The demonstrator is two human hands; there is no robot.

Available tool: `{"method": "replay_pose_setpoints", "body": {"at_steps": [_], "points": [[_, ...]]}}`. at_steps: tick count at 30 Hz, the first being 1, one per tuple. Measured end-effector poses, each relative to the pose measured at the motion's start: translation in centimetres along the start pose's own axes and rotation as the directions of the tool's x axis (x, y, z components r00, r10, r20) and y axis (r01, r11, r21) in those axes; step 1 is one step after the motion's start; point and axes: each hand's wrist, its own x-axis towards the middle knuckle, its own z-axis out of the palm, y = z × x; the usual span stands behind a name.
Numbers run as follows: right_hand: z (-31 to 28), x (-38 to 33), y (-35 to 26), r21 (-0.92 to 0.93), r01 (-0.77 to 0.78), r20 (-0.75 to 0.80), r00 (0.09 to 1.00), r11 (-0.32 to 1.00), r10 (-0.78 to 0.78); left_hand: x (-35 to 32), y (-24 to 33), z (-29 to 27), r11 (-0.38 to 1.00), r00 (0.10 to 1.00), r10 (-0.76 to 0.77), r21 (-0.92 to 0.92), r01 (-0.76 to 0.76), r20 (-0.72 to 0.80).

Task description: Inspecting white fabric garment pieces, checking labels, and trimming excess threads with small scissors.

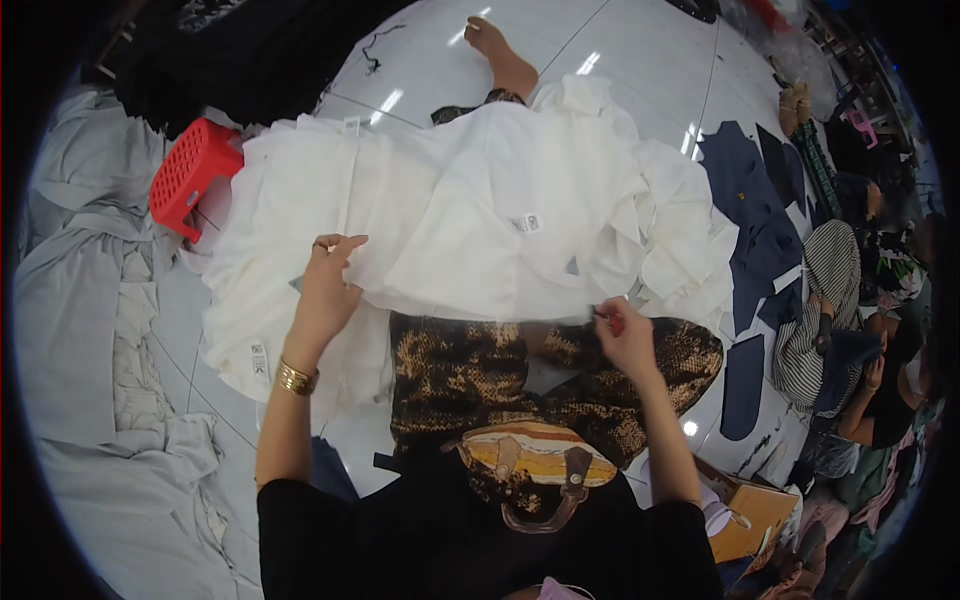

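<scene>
Black fabric of the seated person's top [430, 540] fills the space closest to the camera, with a small handbag [540, 447], striped in orange, yellow and white and fitted with a leather handle, lying against it. Below the bag's front spread black-and-gold patterned trousers [455, 380], and across the legs lies white garment fabric [450, 250], ruffled on its right side and bearing printed labels [524, 223].

I see the left hand [330, 275] over the left part of that white fabric, a gold bracelet [295, 378] at its wrist; thumb and fingers stand apart, though I can't tell whether they touch the cloth. The right hand [626, 338] is at the fabric's near edge, fingers closed around a small red-handled tool [614, 323] whose dark tip points toward the cloth.

Beyond the white heap a bare foot [500, 60] rests on the tiled floor [580, 30]. Over to the left are a red plastic stool [190, 170] and pale grey cloth [75, 300]; to the right, navy cut pieces [745, 220] and a cardboard box [757, 515].
</scene>
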Motion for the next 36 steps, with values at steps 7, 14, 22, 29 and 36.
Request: {"method": "replay_pose_setpoints", "body": {"at_steps": [7, 14, 22, 29, 36], "points": [[5.6, 2.6, -5.3, -0.051, 0.388, -0.020, 0.921, 0.920, -0.390, -4.6, 4.3, 5.2, 1.000, 0.957, -0.018, -0.007, 0.017, -0.290], [4.4, 5.6, -6.2, -0.046, 0.563, 0.151, 0.821, 0.825, -0.551, -7.4, 7.4, 10.1, 0.135, 0.709, -0.049, -0.699, 0.702, 0.703], [-4.1, 6.0, -14.9, 0.361, 0.232, 0.225, 0.918, 0.903, -0.326, 0.7, 12.8, 9.4, -0.167, 0.946, -0.112, -0.945, 0.283, 0.303], [-11.7, 8.3, -22.3, 0.544, 0.638, -0.238, 0.740, 0.545, -0.629, 4.1, 14.1, 0.5, 0.872, 0.961, 0.245, -0.404, -0.277, -0.130], [-20.5, 12.6, -27.1, -0.266, 0.754, -0.536, 0.401, 0.600, -0.743, 8.6, 6.5, -4.8, 0.884, 0.850, 0.125, -0.331, -0.329, -0.512]]}}
